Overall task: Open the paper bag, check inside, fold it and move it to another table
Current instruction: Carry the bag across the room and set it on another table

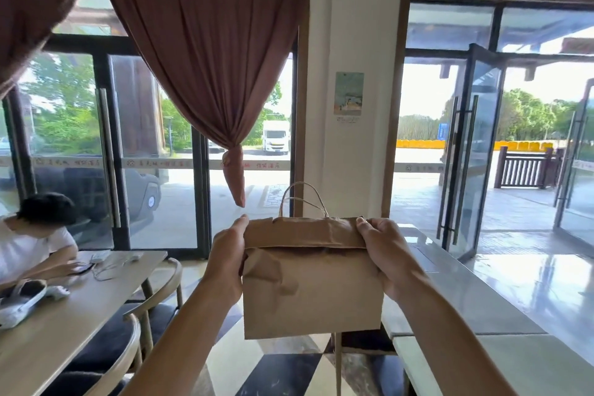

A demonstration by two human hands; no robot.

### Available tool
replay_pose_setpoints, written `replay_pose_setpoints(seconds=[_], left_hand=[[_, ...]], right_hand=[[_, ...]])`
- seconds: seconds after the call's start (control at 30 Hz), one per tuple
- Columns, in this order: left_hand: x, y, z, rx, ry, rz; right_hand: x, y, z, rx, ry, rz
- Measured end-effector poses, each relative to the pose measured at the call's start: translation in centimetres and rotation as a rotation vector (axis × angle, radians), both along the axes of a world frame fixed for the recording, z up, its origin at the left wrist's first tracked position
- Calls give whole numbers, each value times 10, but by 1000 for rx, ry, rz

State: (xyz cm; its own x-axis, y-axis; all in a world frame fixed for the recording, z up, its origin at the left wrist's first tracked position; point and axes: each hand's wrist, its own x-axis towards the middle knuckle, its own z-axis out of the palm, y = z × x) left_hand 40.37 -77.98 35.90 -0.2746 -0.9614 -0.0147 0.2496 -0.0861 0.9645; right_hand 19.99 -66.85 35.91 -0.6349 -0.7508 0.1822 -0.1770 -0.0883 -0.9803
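A brown paper bag (pixel 313 293) hangs in the air in front of me, above the floor between two tables. Its top is folded over toward me, and the twisted paper handles (pixel 302 199) stick up behind the fold. My left hand (pixel 226 259) grips the bag's left side at the fold, thumb on top. My right hand (pixel 384 254) grips the right side the same way. The bag's inside is hidden.
A wooden table (pixel 64 325) stands at the left with a person seated at it, a shoe and cables on top, and wooden chairs (pixel 154 305) beside it. A pale glossy table (pixel 466 299) runs along the right. Glass doors stand open at the far right.
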Motion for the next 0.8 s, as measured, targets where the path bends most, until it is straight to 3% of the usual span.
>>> replay_pose_setpoints(seconds=[0.4,0.8], left_hand=[[-143,-201,17,-35,-7,-51],[-261,-405,-4,-5,-5,-168]], right_hand=[[-143,-195,11,1,16,-68],[-242,-378,-5,27,57,-196]])
